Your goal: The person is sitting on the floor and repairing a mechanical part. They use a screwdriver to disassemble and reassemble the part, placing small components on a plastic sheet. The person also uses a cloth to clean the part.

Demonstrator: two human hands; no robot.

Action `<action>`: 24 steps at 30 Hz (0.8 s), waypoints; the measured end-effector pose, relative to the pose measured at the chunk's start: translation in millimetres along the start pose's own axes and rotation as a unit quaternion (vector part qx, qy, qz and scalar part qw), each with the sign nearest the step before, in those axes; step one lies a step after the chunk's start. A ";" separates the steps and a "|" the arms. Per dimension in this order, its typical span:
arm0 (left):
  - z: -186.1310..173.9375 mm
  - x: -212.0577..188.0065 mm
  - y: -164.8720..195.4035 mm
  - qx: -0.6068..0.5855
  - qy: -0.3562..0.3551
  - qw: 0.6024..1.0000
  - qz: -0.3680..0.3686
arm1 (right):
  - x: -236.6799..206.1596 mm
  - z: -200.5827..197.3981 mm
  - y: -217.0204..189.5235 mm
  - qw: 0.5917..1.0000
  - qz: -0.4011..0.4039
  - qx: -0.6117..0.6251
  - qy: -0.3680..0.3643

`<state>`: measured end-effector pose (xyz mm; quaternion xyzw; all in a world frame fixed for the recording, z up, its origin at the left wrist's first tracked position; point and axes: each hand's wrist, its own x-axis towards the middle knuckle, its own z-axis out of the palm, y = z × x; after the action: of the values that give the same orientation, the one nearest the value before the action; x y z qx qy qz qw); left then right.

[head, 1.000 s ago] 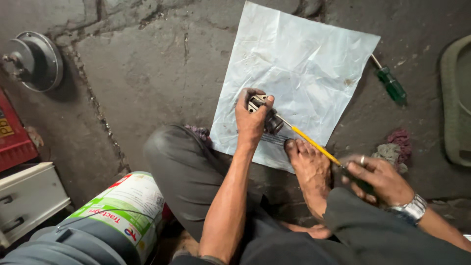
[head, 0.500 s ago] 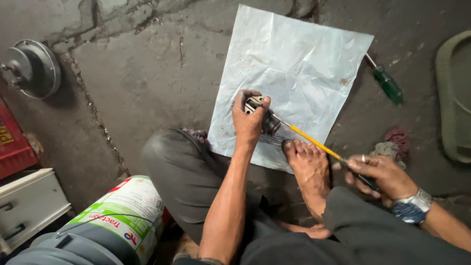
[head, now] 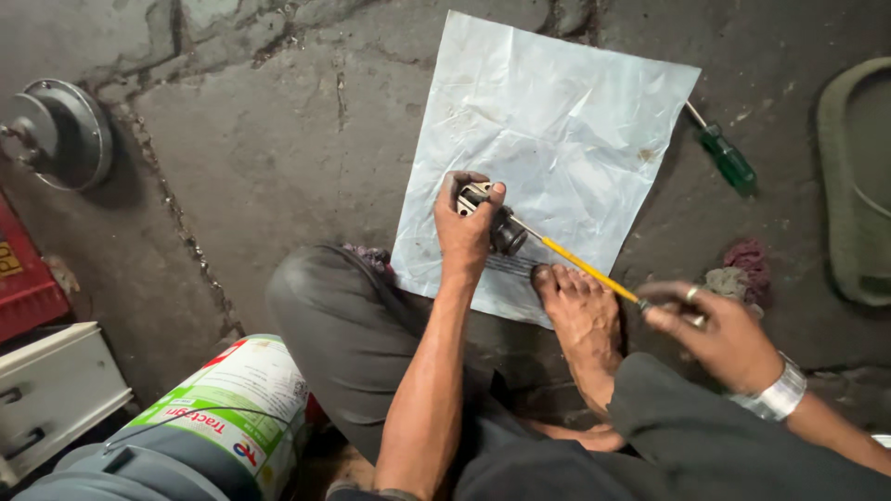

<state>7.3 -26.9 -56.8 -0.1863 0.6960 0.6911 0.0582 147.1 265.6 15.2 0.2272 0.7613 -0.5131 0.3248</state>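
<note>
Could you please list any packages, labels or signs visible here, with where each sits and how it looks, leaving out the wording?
Label on cylinder: bottom left, beside the person's knee; white panel with green edge and red mark, wrapped round a grey cylinder.
Red crate: left edge; red, with a small yellow patch.
White plastic sheet: floor centre, under the left hand; rectangular, crinkled, plain.

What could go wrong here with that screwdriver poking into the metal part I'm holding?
The yellow screwdriver runs just over the bare foot; a slip could jab the toes. The left hand grips the small metal part right at the tip, so its fingers might get poked. Freed bits could roll off the white sheet.
</note>
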 end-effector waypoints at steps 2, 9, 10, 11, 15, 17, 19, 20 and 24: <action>0.3 0.7 -0.3 0.003 0.001 1.000 -0.006 | -11.3 6.0 -0.9 0.874 -0.353 -0.283 0.177; -1.6 1.1 0.0 -0.005 0.000 1.000 0.001 | -1.0 -1.9 -9.0 0.994 0.049 0.096 0.007; -1.0 2.2 0.1 -0.004 0.003 1.000 0.006 | 1.1 -4.7 -10.0 0.972 0.136 0.187 -0.039; -2.2 2.5 0.2 0.004 0.005 1.000 0.008 | 0.4 -2.7 -9.8 0.929 0.225 0.279 -0.089; -1.0 0.4 -0.5 -0.017 0.001 1.000 -0.014 | -10.7 0.3 -2.5 0.879 -0.351 -0.265 0.182; -1.6 0.8 0.0 -0.019 0.012 1.000 -0.020 | -5.5 0.8 3.0 0.896 -0.327 -0.247 0.169; -1.7 1.4 0.6 -0.036 0.017 0.999 -0.031 | 16.2 -6.2 5.4 0.943 0.077 0.304 -0.114; -2.6 1.8 1.2 -0.050 0.016 0.998 -0.039 | 21.6 -8.5 5.9 0.759 0.272 0.540 -0.243; -0.4 1.5 1.1 -0.062 0.008 0.998 -0.029 | 5.7 -6.3 1.6 0.997 -0.016 0.077 -0.002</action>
<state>5.6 -27.5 -56.2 -0.2154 0.6465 0.7293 0.0612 142.6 272.0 11.7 0.2384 0.7220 -0.5761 0.2999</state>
